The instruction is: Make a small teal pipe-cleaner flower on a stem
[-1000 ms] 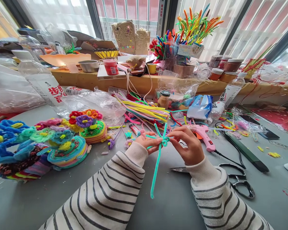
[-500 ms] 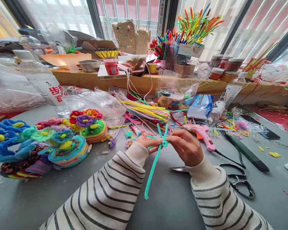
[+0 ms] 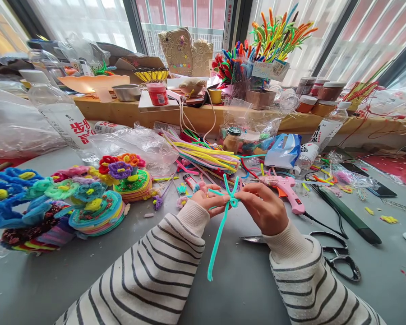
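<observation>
Between my two hands is a turquoise pipe cleaner piece point(image 3: 219, 241), with several arms spreading from a small coiled loop in its middle. My left hand point(image 3: 206, 201) pinches it from the left, near the centre. From the other side, the fingertips of my right hand point(image 3: 265, 207) grip it beside the loop. One long arm hangs down toward me, and two short ends point up and away. Both hands are held above the grey table point(image 3: 235, 289). Scissors point(image 3: 343, 262) with black handles lie partly under my right wrist.
Pipe cleaner flowers on striped round bases point(image 3: 96, 216) stand at the left. A bundle of loose pipe cleaners point(image 3: 206, 155) lies beyond my hands. At the right are a pink glue gun point(image 3: 289, 192) with its cord and a dark green bar point(image 3: 353, 219). Water bottles point(image 3: 62, 117) stand near the ledge.
The long turquoise arm has swung slightly to the right, and the loop has shifted a little the same way. Both hands keep their hold.
</observation>
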`<move>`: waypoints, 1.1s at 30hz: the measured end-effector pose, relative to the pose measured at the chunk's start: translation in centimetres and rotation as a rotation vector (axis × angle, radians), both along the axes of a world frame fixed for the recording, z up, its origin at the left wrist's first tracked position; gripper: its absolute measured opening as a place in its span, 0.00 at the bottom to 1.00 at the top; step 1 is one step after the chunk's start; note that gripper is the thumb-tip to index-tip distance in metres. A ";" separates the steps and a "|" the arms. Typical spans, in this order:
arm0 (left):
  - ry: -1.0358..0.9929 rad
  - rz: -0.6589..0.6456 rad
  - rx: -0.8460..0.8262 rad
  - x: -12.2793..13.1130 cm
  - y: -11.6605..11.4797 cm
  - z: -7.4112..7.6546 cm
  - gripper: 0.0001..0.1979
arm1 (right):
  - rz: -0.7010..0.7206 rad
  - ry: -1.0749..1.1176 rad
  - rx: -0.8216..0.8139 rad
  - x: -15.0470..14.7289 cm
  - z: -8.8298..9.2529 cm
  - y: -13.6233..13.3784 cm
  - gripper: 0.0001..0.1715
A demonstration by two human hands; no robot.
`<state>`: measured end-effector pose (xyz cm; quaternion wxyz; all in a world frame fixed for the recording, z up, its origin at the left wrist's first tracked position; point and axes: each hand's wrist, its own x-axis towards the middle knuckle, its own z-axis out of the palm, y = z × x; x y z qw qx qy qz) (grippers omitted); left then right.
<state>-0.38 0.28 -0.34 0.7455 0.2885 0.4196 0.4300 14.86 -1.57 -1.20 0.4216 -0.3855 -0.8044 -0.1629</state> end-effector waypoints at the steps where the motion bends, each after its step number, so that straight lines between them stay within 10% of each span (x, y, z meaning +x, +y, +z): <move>1: 0.002 0.001 0.007 0.0 0.0 0.0 0.20 | 0.003 0.001 -0.004 0.0 0.0 0.0 0.10; 16: 0.102 -0.013 0.030 -0.2 -0.1 0.3 0.22 | 0.019 -0.028 0.060 0.1 0.0 -0.1 0.07; 33: 0.209 0.048 0.426 0.2 -0.2 -0.5 0.20 | 0.019 0.294 -0.385 -0.9 0.1 -0.2 0.03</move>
